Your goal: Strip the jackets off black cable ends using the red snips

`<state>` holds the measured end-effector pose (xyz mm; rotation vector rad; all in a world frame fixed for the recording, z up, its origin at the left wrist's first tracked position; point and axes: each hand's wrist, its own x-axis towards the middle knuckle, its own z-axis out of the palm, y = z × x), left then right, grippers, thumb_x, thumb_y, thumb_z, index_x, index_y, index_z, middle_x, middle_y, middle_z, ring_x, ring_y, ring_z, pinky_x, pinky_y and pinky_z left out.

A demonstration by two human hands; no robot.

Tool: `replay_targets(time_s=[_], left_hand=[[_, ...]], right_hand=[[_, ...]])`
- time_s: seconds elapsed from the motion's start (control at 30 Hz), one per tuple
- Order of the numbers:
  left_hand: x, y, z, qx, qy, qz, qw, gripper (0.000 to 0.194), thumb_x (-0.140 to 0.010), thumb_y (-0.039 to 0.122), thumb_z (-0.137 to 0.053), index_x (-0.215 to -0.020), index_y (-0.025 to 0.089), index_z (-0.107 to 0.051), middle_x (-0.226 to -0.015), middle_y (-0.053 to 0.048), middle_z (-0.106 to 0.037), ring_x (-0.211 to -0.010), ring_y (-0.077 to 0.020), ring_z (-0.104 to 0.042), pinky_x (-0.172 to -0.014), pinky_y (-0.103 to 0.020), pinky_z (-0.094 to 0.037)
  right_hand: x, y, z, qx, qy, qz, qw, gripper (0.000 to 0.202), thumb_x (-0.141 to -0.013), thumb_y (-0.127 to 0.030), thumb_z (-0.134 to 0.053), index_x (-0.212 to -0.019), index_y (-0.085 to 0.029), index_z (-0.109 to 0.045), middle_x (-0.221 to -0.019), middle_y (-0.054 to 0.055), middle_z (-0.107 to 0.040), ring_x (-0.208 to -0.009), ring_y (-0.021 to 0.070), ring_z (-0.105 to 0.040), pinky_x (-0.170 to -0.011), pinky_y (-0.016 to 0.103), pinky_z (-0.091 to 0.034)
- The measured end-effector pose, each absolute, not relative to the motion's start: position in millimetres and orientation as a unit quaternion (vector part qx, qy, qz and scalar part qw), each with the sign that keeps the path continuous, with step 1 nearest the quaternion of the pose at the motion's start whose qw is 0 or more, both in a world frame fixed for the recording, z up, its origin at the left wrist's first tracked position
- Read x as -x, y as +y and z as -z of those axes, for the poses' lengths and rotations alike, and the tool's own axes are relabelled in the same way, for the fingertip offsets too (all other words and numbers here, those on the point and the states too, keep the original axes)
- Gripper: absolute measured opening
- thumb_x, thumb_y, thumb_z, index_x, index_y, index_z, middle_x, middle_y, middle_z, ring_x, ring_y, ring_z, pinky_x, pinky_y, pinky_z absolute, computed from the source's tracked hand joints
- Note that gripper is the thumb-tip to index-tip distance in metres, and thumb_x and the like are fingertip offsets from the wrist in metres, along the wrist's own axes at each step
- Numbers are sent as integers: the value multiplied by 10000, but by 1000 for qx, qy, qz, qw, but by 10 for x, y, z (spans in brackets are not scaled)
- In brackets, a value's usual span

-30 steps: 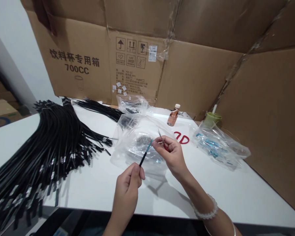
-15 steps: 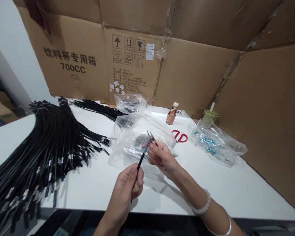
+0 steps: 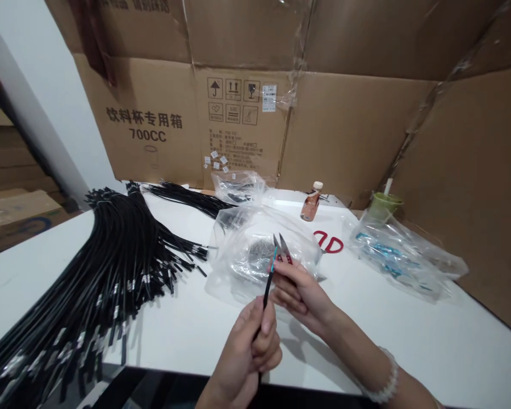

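My left hand (image 3: 252, 346) is closed around a black cable (image 3: 267, 292), which points up and away from me. A thin blue wire (image 3: 274, 260) sticks out of the cable's far end. My right hand (image 3: 300, 289) is closed on small thread snips (image 3: 285, 250) with red on the handles, their two pointed blades upward and apart. The blue wire lies beside the left blade, close to my right thumb and fingertips; whether the fingers pinch it too I cannot tell. Behind the hands is a clear plastic bag (image 3: 234, 227) with a mass of small grey pieces (image 3: 262, 250) inside.
A large bundle of black cables (image 3: 123, 267) covers the table's left side. Red-handled scissors (image 3: 333, 244), a small bottle (image 3: 310, 204), a bag of blue pieces (image 3: 387, 255) and a green cup (image 3: 385, 205) stand or lie to the right. Cardboard walls (image 3: 238, 40) enclose the back.
The view has shifted, so everything sits further right and a little lower. The snips' blades look wider apart. Both hands keep their hold on the cable and the snips.
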<state>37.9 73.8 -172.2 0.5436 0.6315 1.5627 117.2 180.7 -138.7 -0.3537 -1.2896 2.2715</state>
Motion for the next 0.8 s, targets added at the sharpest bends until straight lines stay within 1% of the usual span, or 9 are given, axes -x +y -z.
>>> replay_targets(time_s=[0.07, 0.13, 0.23, 0.33, 0.43, 0.53, 0.6, 0.67, 0.8], left_hand=[[-359, 706, 1740, -302, 357, -690, 553, 490, -834, 597, -618, -634, 176, -467, -460, 113, -212, -422, -43, -105, -420, -193, -103], [-324, 669, 1753, -357, 419, -677, 489, 495, -881, 598, -544, -649, 163, -502, -503, 91, -256, -467, -58, -149, -455, -216, -114], [-281, 635, 1753, -402, 452, -651, 459, 511, -897, 614, -492, -642, 172, -492, -512, 85, -255, -471, -70, -158, -464, -244, -120], [-276, 640, 1726, -392, 472, -654, 442, 520, -873, 644, -501, -633, 184, -474, -511, 88, -238, -478, -79, -155, -471, -254, -115], [-296, 650, 1678, -353, 504, -669, 417, 539, -846, 674, -513, -623, 185, -477, -518, 91, -218, -500, -87, -152, -492, -255, -118], [-314, 642, 1632, -344, 527, -668, 399, 546, -839, 675, -523, -606, 182, -481, -529, 87, -221, -513, -90, -150, -503, -256, -126], [-312, 637, 1623, -349, 532, -664, 392, 540, -843, 661, -530, -597, 182, -482, -529, 86, -221, -509, -90, -154, -500, -256, -129], [-296, 641, 1637, -357, 530, -661, 393, 539, -847, 657, -527, -597, 181, -485, -528, 85, -225, -506, -89, -161, -497, -253, -133], [-241, 665, 1707, -378, 513, -649, 415, 535, -862, 656, -500, -617, 180, -487, -527, 83, -239, -497, -86, -171, -481, -243, -132]], right_hand=[[-1170, 1809, 1400, 129, -476, -845, 207, 481, -718, -500, -775, -669, -211, -393, -314, -167, -262, -253, 14, -124, -366, 172, -224], [-1164, 1817, 1413, 127, -487, -848, 168, 493, -682, -535, -779, -673, -220, -401, -308, -163, -268, -241, 24, -113, -322, 175, -182], [-1148, 1821, 1433, 128, -516, -835, 145, 476, -663, -570, -774, -687, -220, -452, -303, -157, -264, -224, 47, -105, -271, 198, -112], [-1138, 1816, 1435, 148, -548, -793, 220, 470, -712, -606, -744, -757, -183, -545, -360, -126, -343, -275, 48, -161, -296, 200, -125], [-1169, 1817, 1405, 178, -565, -709, 383, 419, -769, -539, -751, -944, -189, -604, -563, -58, -527, -431, 58, -303, -403, 190, -223], [-1225, 1817, 1361, 186, -582, -624, 487, 325, -783, -437, -773, -989, -219, -649, -642, -44, -522, -500, 82, -289, -473, 225, -277], [-1247, 1812, 1339, 176, -623, -586, 487, 258, -801, -387, -757, -976, -212, -685, -617, -43, -482, -495, 91, -274, -489, 250, -290], [-1250, 1809, 1330, 164, -667, -563, 459, 195, -817, -368, -729, -899, -193, -710, -609, -27, -480, -506, 99, -315, -502, 261, -304], [-1240, 1827, 1334, 163, -691, -563, 423, 266, -821, -408, -714, -705, -170, -689, -601, -2, -485, -552, 112, -379, -503, 254, -301]])
